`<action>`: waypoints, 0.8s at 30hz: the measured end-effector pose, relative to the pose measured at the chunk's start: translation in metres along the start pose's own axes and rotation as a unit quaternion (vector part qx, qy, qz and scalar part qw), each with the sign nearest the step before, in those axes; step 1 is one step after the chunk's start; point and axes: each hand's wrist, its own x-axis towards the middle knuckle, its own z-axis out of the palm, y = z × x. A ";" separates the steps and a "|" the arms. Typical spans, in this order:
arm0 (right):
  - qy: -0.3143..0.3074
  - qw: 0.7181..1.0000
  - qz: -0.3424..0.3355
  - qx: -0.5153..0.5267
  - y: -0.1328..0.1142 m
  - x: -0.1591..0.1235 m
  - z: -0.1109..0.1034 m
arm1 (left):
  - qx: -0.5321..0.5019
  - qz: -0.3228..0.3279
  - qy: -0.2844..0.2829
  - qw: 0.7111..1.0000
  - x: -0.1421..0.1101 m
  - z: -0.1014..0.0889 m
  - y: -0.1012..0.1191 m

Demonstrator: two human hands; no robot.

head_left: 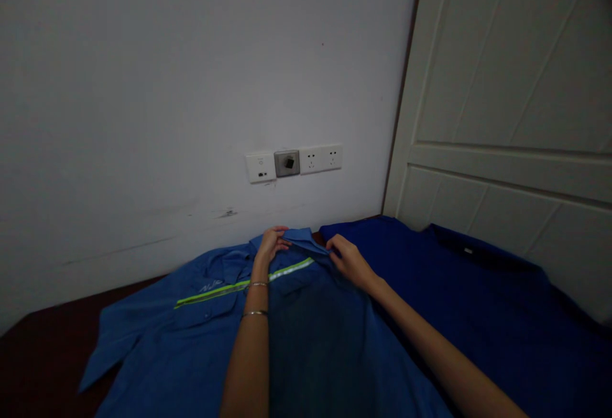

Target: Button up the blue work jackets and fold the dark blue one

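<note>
A blue work shirt [162, 354] with a yellow-green and silver reflective stripe across its chest lies spread out in front of me. My left hand [273, 244] is at the shirt's upper edge near the collar, its fingers closed on the folded blue fabric. Farther right, my right hand [348, 259] pinches the other end of that same fold, which looks like part of a sleeve or collar. Between both hands the folded cloth [301, 237] is held slightly raised. Two thin bracelets circle my left wrist and forearm.
A darker blue garment [430, 303] lies to the right, against a white panelled door [478, 169]. Behind the shirt rises a white wall [143, 86] with a row of sockets [320, 159]. A dark reddish-brown tabletop [52, 341] shows at the left.
</note>
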 end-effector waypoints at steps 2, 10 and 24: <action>0.032 0.997 0.051 0.036 0.009 0.000 0.004 | -0.047 0.010 -0.012 0.999 0.000 -0.001 -0.001; -0.028 0.990 0.125 0.053 0.027 0.000 0.003 | -0.013 -0.034 -0.007 0.999 0.006 0.000 -0.017; -0.001 1.000 -0.020 -0.016 0.008 -0.005 0.002 | -0.037 -0.043 0.023 0.998 0.003 -0.002 -0.002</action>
